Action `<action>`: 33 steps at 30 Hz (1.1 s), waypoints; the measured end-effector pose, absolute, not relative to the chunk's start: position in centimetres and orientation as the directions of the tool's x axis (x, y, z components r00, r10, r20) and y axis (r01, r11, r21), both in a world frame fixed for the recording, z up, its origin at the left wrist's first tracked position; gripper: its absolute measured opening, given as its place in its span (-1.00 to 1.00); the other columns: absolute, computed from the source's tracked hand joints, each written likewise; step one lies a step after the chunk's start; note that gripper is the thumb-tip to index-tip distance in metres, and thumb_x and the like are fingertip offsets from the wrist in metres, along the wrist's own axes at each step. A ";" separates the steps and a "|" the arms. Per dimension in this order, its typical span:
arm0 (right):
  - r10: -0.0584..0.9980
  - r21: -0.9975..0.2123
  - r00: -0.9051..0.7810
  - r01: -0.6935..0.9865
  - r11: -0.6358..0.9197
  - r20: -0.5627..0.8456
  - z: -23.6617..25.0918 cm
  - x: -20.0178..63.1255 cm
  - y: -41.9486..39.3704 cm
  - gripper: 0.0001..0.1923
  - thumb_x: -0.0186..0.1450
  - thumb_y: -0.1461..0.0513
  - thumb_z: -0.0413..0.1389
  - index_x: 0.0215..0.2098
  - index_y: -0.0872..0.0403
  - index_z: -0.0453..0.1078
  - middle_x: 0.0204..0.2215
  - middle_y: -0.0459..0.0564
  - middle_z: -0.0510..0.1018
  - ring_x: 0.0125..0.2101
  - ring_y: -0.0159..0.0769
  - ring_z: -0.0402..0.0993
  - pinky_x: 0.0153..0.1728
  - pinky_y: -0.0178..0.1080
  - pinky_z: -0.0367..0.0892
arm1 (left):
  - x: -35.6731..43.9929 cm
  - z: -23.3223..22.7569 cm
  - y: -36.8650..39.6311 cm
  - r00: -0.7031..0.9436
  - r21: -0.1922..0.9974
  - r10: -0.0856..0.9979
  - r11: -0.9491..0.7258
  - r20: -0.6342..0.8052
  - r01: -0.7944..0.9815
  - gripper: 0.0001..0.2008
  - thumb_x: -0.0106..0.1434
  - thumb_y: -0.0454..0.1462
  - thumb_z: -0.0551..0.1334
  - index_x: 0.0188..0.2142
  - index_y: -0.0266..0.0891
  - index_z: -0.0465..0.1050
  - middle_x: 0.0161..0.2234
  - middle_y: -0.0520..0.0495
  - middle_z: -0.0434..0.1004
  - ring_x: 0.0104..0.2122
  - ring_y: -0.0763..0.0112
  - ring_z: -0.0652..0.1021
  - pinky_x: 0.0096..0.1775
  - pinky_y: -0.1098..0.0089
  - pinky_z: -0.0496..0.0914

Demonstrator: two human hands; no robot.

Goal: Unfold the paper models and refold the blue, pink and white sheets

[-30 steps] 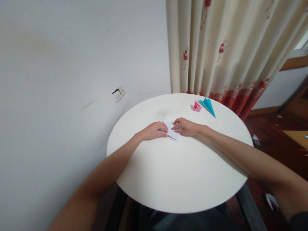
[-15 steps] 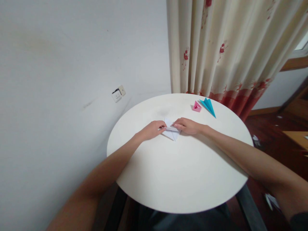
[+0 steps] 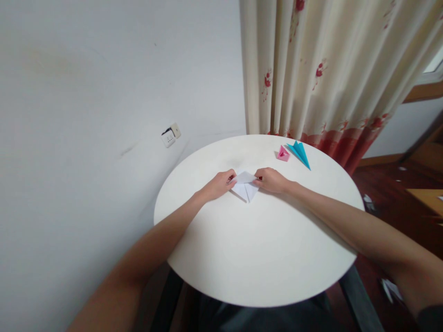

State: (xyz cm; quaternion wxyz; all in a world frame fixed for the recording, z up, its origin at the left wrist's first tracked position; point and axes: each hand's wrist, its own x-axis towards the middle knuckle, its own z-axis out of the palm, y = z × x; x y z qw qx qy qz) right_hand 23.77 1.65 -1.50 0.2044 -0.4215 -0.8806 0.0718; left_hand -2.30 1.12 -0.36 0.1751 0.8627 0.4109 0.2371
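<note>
A folded sheet of white paper (image 3: 246, 190) lies near the middle of the round white table (image 3: 256, 253), its lower point toward me and an upper flap standing slightly raised. My left hand (image 3: 220, 184) pinches the paper at its left corner between thumb and fingers. At the right corner my right hand (image 3: 271, 180) pinches it the same way. Both forearms reach in over the table. The fingertips partly hide the paper's side corners.
Toward the back right of the table sit a pink folded paper piece (image 3: 283, 154) and a blue paper plane (image 3: 300, 154). A patterned curtain (image 3: 311, 83) hangs behind. The wall with a socket (image 3: 168, 138) borders the left side.
The white paper's upper flap has lifted and opened into a wider shape facing me. Both hands have shifted slightly, now gripping the paper's two side corners.
</note>
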 end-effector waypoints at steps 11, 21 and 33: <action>0.809 -0.260 -0.468 0.782 0.567 0.355 -2.0 22.3 0.7 -0.76 0.40 0.22 0.03 -0.40 0.07 0.43 -0.43 0.02 0.58 -0.44 -0.28 0.40 -0.42 -0.26 0.01 | -2.3 -1.6 2.0 0.509 0.430 0.807 -0.590 0.299 0.684 -0.77 0.30 -0.22 0.17 -0.45 -0.27 0.42 -0.52 0.06 0.40 -0.48 0.43 0.36 -0.39 0.41 0.16; 0.785 -0.636 -0.435 0.465 0.615 0.441 -2.5 22.5 1.2 -0.52 0.50 0.05 -0.18 -0.34 0.10 0.43 -0.44 -0.05 0.51 -0.41 -0.30 0.35 -0.34 -0.27 0.16 | -1.7 -1.9 1.9 0.449 0.443 0.823 -0.567 0.349 0.695 -0.70 0.35 -0.21 0.11 -0.51 -0.24 0.35 -0.49 0.03 0.38 -0.47 0.41 0.36 -0.38 0.39 0.21; 0.815 -0.806 -0.408 0.256 0.534 0.410 -2.4 21.8 0.4 -0.73 0.42 0.06 -0.04 -0.13 0.07 0.35 -0.53 -0.17 0.41 -0.52 -0.36 0.31 -0.45 -0.32 0.23 | -0.6 -3.0 1.7 0.273 0.701 0.904 -0.428 0.330 0.570 -0.65 0.24 -0.29 0.17 0.02 -0.28 0.45 -0.42 0.04 0.47 -0.43 0.38 0.45 -0.35 0.41 0.32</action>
